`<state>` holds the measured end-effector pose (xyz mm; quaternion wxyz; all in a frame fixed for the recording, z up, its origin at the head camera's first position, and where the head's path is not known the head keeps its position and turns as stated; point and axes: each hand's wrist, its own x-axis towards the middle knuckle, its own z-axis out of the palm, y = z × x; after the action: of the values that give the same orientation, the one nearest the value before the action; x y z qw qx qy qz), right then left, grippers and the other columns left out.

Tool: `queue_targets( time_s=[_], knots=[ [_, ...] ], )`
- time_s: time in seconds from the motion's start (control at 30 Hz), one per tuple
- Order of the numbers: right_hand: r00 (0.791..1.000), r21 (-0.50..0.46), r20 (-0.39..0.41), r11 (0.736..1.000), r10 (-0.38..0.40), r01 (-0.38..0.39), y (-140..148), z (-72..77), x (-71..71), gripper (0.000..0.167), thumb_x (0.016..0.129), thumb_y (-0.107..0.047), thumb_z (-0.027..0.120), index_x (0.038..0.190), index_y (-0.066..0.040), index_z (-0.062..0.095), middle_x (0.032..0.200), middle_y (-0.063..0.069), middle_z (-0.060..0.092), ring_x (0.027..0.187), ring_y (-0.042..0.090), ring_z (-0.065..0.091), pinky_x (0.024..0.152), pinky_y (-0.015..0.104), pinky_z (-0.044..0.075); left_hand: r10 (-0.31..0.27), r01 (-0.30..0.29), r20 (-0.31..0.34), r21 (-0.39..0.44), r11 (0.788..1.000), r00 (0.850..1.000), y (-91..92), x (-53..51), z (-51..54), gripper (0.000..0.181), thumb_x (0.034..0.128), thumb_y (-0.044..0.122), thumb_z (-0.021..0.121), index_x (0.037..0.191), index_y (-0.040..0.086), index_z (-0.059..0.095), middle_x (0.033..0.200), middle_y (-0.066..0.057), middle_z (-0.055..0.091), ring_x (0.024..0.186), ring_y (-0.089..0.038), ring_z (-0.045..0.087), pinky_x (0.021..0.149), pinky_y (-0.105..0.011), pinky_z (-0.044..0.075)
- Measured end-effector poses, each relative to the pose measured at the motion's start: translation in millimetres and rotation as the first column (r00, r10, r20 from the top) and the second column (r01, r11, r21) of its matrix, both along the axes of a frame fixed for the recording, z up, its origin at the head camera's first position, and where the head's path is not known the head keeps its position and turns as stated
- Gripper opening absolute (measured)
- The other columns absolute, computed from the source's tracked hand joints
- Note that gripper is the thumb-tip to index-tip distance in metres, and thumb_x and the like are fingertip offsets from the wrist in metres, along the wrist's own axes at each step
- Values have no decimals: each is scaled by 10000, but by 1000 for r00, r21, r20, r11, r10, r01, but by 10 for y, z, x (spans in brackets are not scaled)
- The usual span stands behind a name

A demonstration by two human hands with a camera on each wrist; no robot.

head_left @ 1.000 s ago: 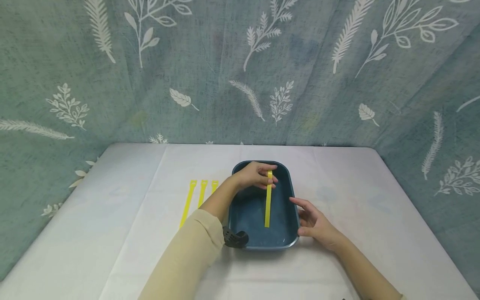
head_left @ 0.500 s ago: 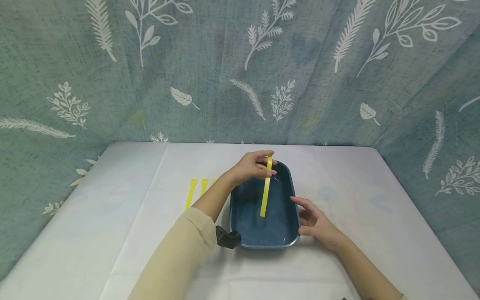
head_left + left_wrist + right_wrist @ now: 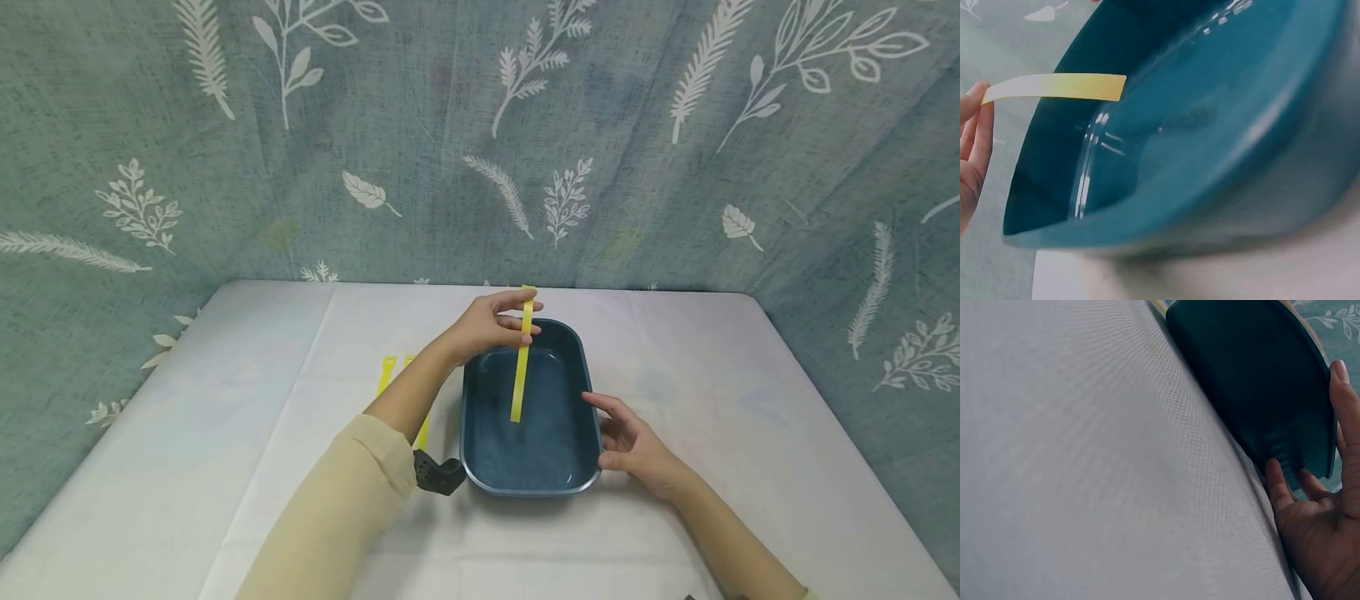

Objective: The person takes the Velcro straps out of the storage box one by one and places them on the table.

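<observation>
My left hand (image 3: 487, 321) pinches a yellow strap (image 3: 520, 375) near its upper end, over the far part of a blue tray (image 3: 551, 433). Its free end hangs down inside the tray walls. In the left wrist view the strap (image 3: 1079, 86) looks flat, flexible and textured, bowing out from the fingertips. My right hand (image 3: 633, 450) touches the tray's right side, fingers spread and loosely bent. From the right wrist, the fingers (image 3: 1279, 481) rest against the outer wall of the tray (image 3: 1254, 369). Whether anything else lies in the tray's far left corner is hidden.
More yellow straps with slotted heads (image 3: 387, 367) lie on the white-covered table (image 3: 300, 467) left of the tray, partly hidden by my left forearm. A black wrist mount (image 3: 438, 475) sits beside the tray's near left corner. A patterned cloth (image 3: 420, 167) hangs behind the table.
My left hand has lifted the strap up and drawn it toward the far left, out from deeper in the tray. The right hand and the tray have stayed in place.
</observation>
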<state>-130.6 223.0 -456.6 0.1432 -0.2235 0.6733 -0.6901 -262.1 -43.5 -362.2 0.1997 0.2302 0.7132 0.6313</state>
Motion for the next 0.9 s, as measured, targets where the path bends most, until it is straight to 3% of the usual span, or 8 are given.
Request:
queue_targets(
  time_s=[0.3, 0.63, 0.9],
  knots=[
    [1000, -17, -3, 1000, 14, -14, 4, 1, 0, 773, 822, -113, 736, 1458, -66, 298, 1471, 172, 261, 1149, 170, 490, 911, 257, 492, 14, -14, 6, 3, 1000, 1000, -203, -8, 25, 704, 837, -38, 665, 1453, 159, 386, 1415, -82, 485, 1105, -235, 624, 852, -349, 536],
    [1000, -8, 5, 1000, 7, -7, 10, -9, -1, 784, 812, -105, 742, 1458, -74, 300, 1455, 86, 300, 1148, 160, 495, 916, 252, 487, 50, -50, -1, 27, 998, 999, -462, -30, 99, 701, 836, -24, 673, 1450, 158, 387, 1429, -48, 470, 1090, -193, 631, 879, -332, 522],
    [1000, 2, 0, 1000, -2, 2, 6, -11, -1, 795, 805, -114, 749, 1458, -72, 298, 1473, 113, 274, 1149, 161, 492, 913, 254, 489, 89, -89, -16, 13, 996, 996, -694, -50, 137, 693, 854, 7, 665, 1461, 158, 366, 1441, -42, 457, 1126, -203, 611, 841, -315, 535]
  ],
)
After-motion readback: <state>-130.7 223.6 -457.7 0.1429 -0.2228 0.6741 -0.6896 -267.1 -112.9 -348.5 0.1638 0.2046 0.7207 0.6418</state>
